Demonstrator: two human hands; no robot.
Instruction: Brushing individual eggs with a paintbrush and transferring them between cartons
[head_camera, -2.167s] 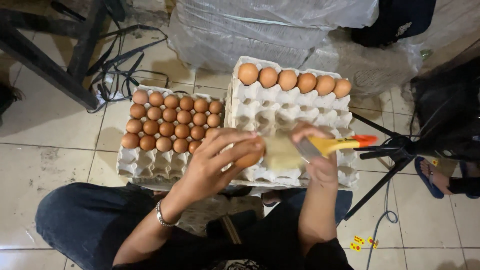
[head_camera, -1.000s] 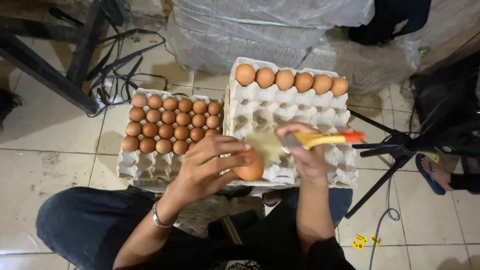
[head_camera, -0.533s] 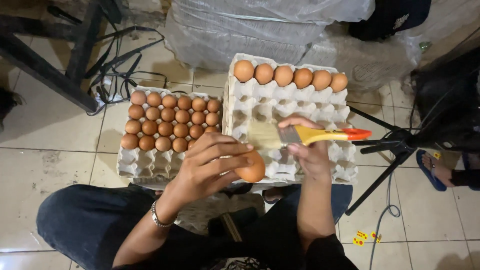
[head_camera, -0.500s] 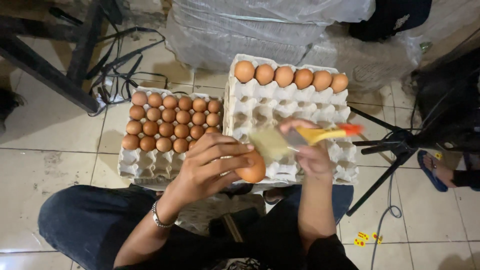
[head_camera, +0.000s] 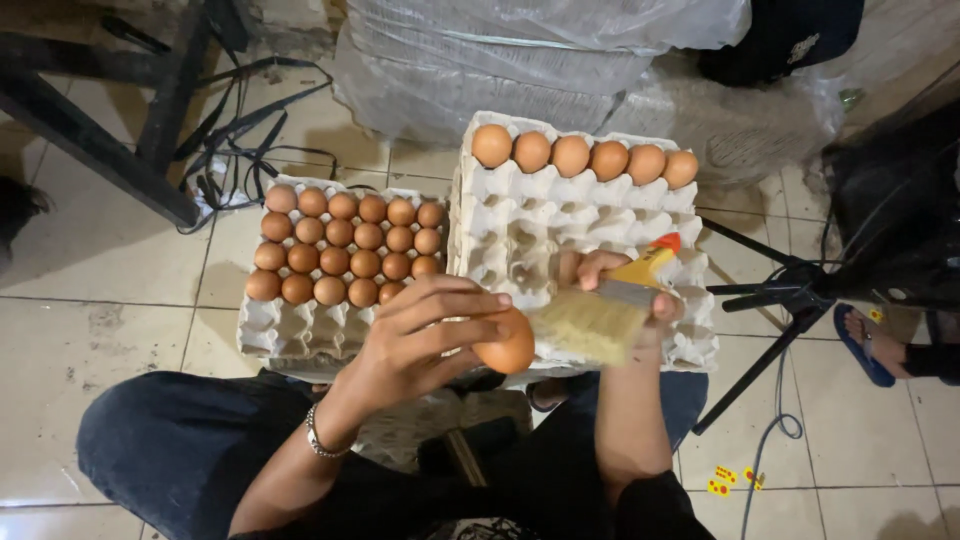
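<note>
My left hand (head_camera: 415, 335) grips a brown egg (head_camera: 506, 348) above the near edge of the cartons. My right hand (head_camera: 620, 290) holds a paintbrush (head_camera: 608, 312) with a yellow and orange handle, its pale bristles right beside the egg. Behind the hands stands a tall stack of white egg trays (head_camera: 520, 225) with one row of brown eggs (head_camera: 585, 158) along its far edge. To the left, a lower egg tray (head_camera: 275, 335) carries several rows of brown eggs (head_camera: 345, 250).
Large plastic-wrapped bundles (head_camera: 500, 50) sit behind the trays. A black tripod (head_camera: 780, 300) stands at right, near another person's foot in a blue sandal (head_camera: 865, 345). A dark table leg (head_camera: 95, 145) and black cables (head_camera: 235, 140) lie at left on the tiled floor.
The paintbrush has swung back and forth across the egg; its bristles now sit lower and closer to the egg, with the handle pointing up and right. My left hand kept holding the egg.
</note>
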